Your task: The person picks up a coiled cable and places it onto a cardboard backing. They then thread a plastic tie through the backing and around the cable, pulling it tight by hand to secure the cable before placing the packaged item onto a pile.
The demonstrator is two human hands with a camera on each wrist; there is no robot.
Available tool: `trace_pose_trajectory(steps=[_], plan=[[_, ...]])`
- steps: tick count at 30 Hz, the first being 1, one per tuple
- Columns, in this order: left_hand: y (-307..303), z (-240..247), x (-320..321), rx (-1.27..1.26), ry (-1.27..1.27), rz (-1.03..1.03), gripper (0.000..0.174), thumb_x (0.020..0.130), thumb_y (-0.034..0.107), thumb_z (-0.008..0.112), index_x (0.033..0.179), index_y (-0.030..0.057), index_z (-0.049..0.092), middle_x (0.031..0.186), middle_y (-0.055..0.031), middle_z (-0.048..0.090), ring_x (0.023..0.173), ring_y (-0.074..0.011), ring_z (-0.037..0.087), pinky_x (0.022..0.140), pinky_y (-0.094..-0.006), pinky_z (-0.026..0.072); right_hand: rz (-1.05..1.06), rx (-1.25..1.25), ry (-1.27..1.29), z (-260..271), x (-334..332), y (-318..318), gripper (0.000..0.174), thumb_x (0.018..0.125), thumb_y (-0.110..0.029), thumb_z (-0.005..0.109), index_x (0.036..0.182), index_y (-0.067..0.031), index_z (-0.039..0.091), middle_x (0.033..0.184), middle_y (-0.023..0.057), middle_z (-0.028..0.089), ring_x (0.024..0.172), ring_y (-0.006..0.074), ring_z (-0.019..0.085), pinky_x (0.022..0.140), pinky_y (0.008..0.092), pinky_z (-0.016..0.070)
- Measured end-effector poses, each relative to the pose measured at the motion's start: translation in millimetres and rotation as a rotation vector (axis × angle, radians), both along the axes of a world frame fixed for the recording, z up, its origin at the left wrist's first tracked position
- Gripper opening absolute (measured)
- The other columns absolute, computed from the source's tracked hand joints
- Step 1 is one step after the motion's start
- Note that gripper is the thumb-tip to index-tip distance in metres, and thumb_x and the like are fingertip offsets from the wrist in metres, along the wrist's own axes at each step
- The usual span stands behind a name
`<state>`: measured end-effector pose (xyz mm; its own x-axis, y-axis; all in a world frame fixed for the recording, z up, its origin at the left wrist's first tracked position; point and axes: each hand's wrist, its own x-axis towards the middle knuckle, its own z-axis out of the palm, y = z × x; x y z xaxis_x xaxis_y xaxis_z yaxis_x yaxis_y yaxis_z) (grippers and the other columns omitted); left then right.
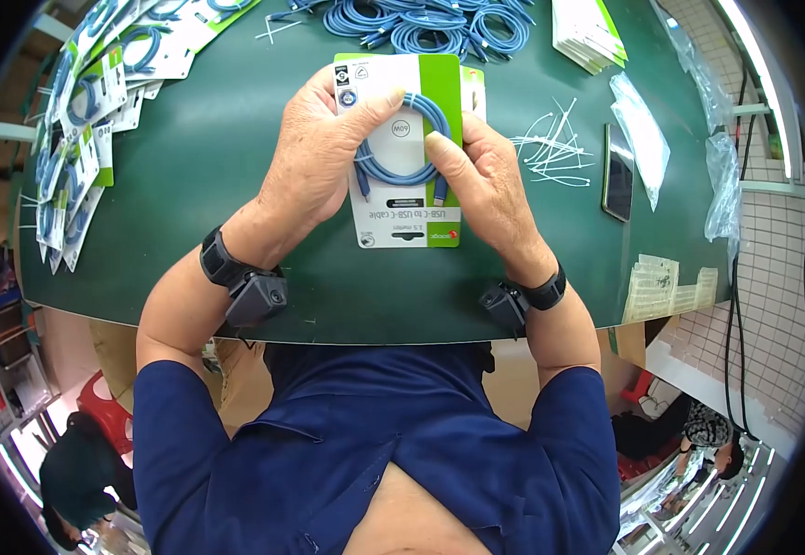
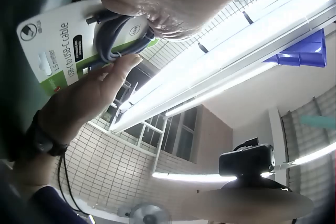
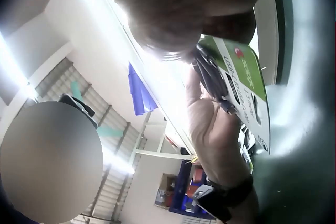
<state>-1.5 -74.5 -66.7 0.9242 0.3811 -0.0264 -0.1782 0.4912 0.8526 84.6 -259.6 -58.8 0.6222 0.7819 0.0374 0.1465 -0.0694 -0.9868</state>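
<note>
A white-and-green packaging card [image 1: 388, 228] printed "USB-C to USB-C cable" is held up over the table, its print upside down in the head view. A coiled blue USB-C cable [image 1: 389, 177] lies against its face, with both plugs toward the edge that has the hang slot. My left hand [image 1: 314, 153] grips the card's left side, thumb pressing on the coil's upper part. On the other side my right hand [image 1: 492, 180] holds the card's edge, its thumb on the coil's right. The fingers behind the card are mostly hidden. Both wrist views show the card [image 2: 44, 37] between the hands.
Carded cables [image 1: 79, 157] are piled at the left, loose blue cable coils [image 1: 430, 26] at the back. Blank-looking cards [image 1: 587, 32] are stacked back right. White zip ties [image 1: 555, 148], a phone [image 1: 618, 173] and a clear plastic bag [image 1: 641, 129] lie right on the green table [image 1: 227, 120].
</note>
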Motion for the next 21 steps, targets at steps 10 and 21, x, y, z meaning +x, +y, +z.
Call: trace_pose_trajectory(steps=[10,21], plan=[[0.7,5.4,3.7,0.028,-0.014,-0.123,0.034,0.1,0.008,0.075,0.13,-0.0017,0.064,0.122,-0.0105,0.075,0.106,-0.0155,0.072,0.097,-0.0322,0.0586,-0.025,0.19,0.336,-0.5,7.5,-4.8,0.041,0.113,-0.028,0.055,0.137,0.0037,0.063,0.119,0.0073,0.073,0.101,0.01,0.068,0.089,0.028,0.0555],[7.5,-0.9,0.4,0.42,-0.048,0.016,0.049,0.097,0.007,0.076,0.138,-0.0045,0.053,0.112,-0.0066,0.066,0.095,-0.0147,0.068,0.089,-0.0312,0.0591,-0.207,0.001,-0.206,3.5,7.2,-9.4,0.032,0.112,-0.022,0.053,0.13,0.0024,0.064,0.11,0.0046,0.071,0.101,0.0093,0.062,0.088,0.0264,0.0509]])
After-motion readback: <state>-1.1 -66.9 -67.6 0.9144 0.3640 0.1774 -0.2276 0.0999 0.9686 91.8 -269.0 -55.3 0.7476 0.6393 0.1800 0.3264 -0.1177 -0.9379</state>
